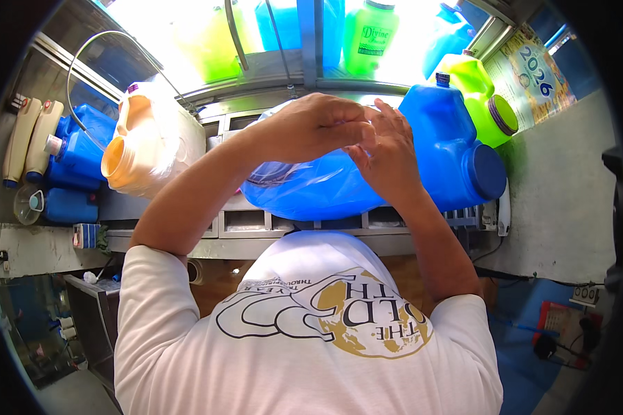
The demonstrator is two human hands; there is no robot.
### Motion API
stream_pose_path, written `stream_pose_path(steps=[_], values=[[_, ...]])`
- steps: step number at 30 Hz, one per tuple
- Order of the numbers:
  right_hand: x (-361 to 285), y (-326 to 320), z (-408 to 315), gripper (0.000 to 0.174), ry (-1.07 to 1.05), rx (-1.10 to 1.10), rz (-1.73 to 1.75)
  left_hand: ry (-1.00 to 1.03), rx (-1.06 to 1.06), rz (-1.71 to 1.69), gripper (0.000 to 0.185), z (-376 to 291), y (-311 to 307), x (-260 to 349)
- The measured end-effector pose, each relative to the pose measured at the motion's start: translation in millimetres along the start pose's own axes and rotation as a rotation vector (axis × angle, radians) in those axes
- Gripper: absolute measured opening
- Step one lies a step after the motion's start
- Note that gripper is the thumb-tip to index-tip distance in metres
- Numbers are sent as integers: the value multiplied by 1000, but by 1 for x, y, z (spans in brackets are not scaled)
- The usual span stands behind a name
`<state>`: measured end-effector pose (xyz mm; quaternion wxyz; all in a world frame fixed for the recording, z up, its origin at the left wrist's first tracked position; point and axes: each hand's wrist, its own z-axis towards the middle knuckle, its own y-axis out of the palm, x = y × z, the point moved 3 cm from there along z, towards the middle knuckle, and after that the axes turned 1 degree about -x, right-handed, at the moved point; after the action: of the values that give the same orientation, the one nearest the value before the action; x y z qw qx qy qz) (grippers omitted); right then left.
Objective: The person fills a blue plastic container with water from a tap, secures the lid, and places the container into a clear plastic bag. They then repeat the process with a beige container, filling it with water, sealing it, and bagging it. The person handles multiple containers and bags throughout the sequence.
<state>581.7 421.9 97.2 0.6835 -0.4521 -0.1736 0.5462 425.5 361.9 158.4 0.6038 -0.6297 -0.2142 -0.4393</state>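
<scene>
My left hand [322,127] and my right hand [392,148] meet above a blue plastic water container [316,192] with clear plastic film [290,174] over it. The fingertips of both hands come together near the container's top; whether they pinch the film cannot be seen clearly. To the right stands another blue container [438,124] with a dark cap on its spout and a wide blue lid. On the left, a pale container [156,135] with an open wide mouth is wrapped in clear plastic.
Yellow-green containers [480,98] stand behind at the right, beside a wall calendar [537,72]. More blue containers [85,140] and two cream-coloured handled items [44,140] lie at the far left. A curved thin hose [72,78] arches there. The metal counter's edge [239,248] runs before me.
</scene>
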Motion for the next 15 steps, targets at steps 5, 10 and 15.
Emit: stream_pose_path(steps=[5, 10, 15], values=[[-3, -2, -18, 20, -51, -73, 0, -184, -46, -243, 44, -2, 12, -31], [2, 9, -33, 19, -67, -119, -47, -322, -68, -36, 48, 1, 3, -70], [0, 0, -26, 20, -107, -93, -60, -299, -21, -5, 47, 4, -11, -54]])
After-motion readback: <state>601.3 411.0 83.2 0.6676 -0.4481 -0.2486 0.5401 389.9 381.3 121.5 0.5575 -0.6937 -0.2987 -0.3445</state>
